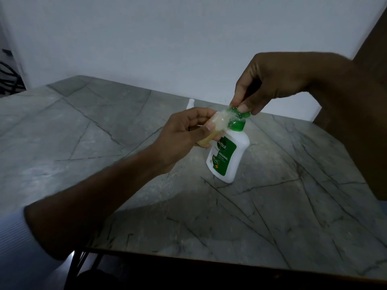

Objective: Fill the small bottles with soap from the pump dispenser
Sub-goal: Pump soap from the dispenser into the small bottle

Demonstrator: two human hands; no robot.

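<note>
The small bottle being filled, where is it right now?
In the head view it sits just right of centre, tilted in the left hand, the small bottle held against the green pump of the soap dispenser, which the right hand presses.

Hands: two, left hand (180, 135) and right hand (270, 84)
Pump dispenser (227, 155): one, white with green top
Small bottles: two, one held (211, 130), one behind (190, 104)
Table (272, 216): one
</note>
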